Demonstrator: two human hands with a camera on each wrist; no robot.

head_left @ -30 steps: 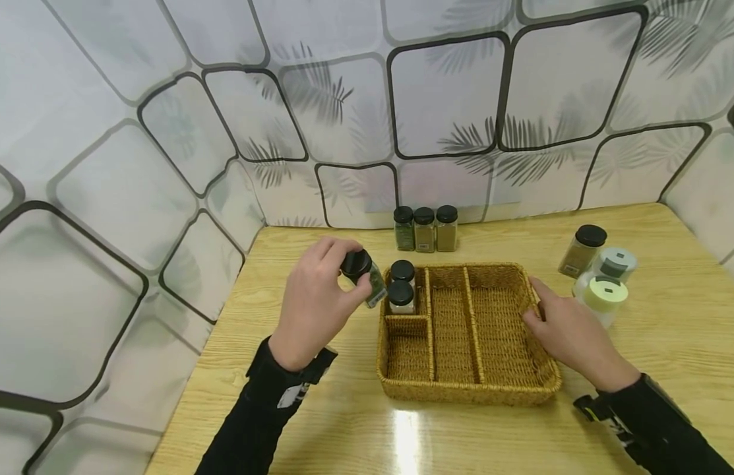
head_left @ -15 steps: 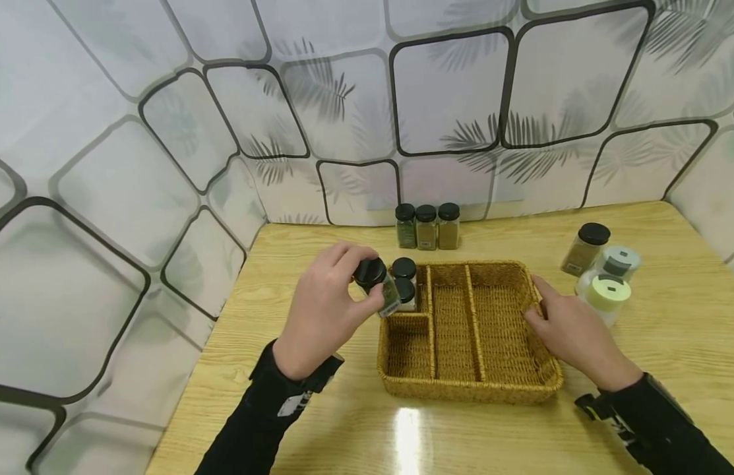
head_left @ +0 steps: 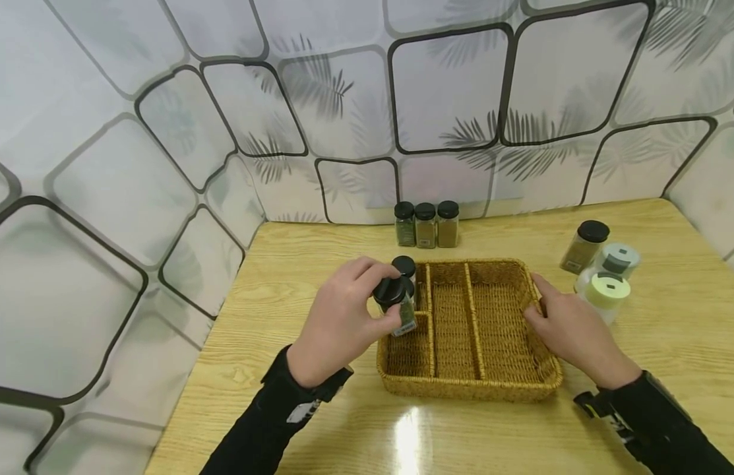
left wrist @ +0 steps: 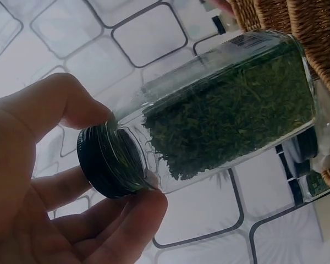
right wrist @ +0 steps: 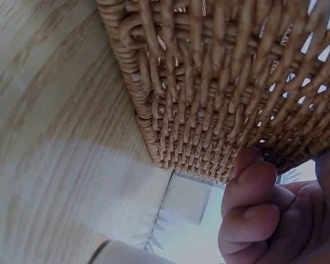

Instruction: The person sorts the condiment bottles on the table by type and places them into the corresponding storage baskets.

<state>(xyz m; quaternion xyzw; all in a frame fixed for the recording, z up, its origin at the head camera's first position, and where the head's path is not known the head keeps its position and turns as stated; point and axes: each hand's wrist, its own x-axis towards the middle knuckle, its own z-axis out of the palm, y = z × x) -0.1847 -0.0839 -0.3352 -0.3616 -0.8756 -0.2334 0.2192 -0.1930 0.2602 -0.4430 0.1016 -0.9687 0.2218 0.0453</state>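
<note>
My left hand (head_left: 343,320) pinches a glass spice jar (left wrist: 231,104) by its black lid, thumb on one side and fingers on the other. Dried green herb flakes fill most of the jar. In the head view it hangs tilted over the left part of a woven basket (head_left: 467,390), above the small front-left compartment. Two black-lidded jars stand in the back-left compartment; the rear one's lid (head_left: 404,265) shows, while the held jar mostly covers the other. My right hand (head_left: 571,330) grips the basket's right rim, its fingers curled against the outer wicker wall (right wrist: 203,99).
Behind the basket, three black-lidded spice jars (head_left: 425,225) stand in a row near the wall. To the right are a brown spice jar (head_left: 583,249), a grey-capped container (head_left: 619,258) and a yellow-green-capped one (head_left: 607,293). Dividers (head_left: 475,323) split the basket.
My left hand has carried the herb jar right and toward me, from outside the basket's left edge to over its front-left compartment. The right hand keeps its hold on the rim.
</note>
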